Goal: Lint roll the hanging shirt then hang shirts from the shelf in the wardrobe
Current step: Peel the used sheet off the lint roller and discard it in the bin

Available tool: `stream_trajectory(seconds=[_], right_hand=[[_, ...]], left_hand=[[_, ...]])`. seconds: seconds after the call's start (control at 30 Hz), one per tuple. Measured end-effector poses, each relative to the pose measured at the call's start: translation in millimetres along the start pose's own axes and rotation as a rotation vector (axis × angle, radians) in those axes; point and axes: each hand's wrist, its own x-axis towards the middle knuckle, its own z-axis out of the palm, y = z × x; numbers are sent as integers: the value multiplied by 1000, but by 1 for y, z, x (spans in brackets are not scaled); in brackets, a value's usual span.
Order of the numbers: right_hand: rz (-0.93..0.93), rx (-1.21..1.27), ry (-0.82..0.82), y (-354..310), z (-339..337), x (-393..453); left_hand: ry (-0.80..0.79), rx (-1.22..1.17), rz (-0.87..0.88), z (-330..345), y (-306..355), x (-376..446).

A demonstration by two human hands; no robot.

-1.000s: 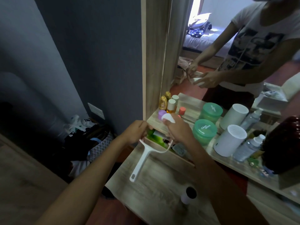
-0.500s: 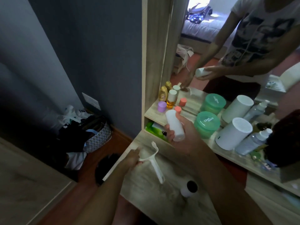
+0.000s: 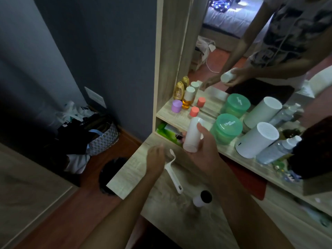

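Note:
The white plastic lint roller handle (image 3: 172, 174) lies flat on the wooden desk (image 3: 179, 221), with no roll on it. My left hand (image 3: 155, 159) is right beside its upper end, fingers relaxed and blurred, not wrapped round it. My right hand (image 3: 203, 142) grips a white lint roll cylinder (image 3: 192, 135) just above the desk's back edge. A second white roll with a dark hollow core (image 3: 202, 198) stands on the desk nearer to me. No shirt, hanger or wardrobe rail is in view.
A mirror (image 3: 251, 42) backs a low shelf (image 3: 167, 112) with small bottles, a green tub (image 3: 225, 128), a white cylinder device (image 3: 256, 139) and a spray bottle (image 3: 276, 150). On the floor to the left are a patterned bag (image 3: 102, 139) and a dark bin (image 3: 109, 175).
The roll came off the handle and stays in my right hand. My left hand lowered the handle onto the desk and loosened its grip; the handle now lies flat.

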Motion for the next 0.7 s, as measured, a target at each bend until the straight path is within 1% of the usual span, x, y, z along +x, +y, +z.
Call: stream_trajectory(seconds=[0.03,0.1,0.13,0.17,0.23,0.27,0.33,0.4,0.47,0.57,0.63,0.7], right_hand=[[-76,-88,15,5,5,-1],[-253,-428,114,18,17,-2],[-359,-624,139,26,22,-5],[-478,-791,118,35,27,-11],[-693,-1023,30,53,33,-19],[-768,-1075,-13,60,35,-23],[-821,-1138,-55,70,38,-25],[-804,-1172,-70,73,40,-24],[-748,-1140,-115,74,41,-26],[-638,-1040,-108,74,43,-25],[-549,-937,-100,76,42,-20],[-511,-888,-90,79,42,-18]], left_hand=[[-111,-255,-124,1,11,-6],[-283,-757,-363,-3,29,-19],[-320,-909,-416,-6,32,-22],[-354,-1006,-426,-11,34,-23],[-362,-1056,-393,-24,31,-25],[-346,-1054,-376,-29,27,-25],[-320,-1036,-362,-38,23,-26],[-310,-1015,-364,-45,22,-30],[-303,-1016,-365,-50,19,-33],[-245,-1019,-391,-56,19,-35],[-195,-977,-394,-58,17,-33],[-158,-912,-383,-63,19,-32]])
